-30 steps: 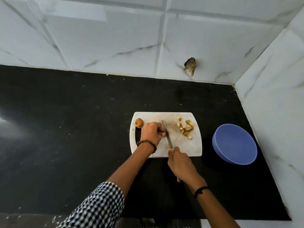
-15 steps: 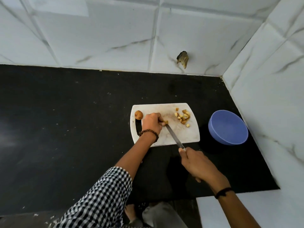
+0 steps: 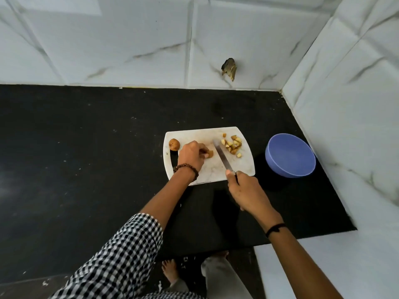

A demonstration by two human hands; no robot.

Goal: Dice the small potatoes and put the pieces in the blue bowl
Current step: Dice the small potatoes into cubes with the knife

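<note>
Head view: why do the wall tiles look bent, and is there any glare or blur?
Head view: the wide-angle lens bows the tile joints toward the edges; a soft sheen lies on the black counter at left; the knife tip looks slightly smeared; the blue bowl is sharp.

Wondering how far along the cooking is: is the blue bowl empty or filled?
Empty. The blue bowl shows only bare blue inside; the diced pieces lie on the cutting board.
</note>
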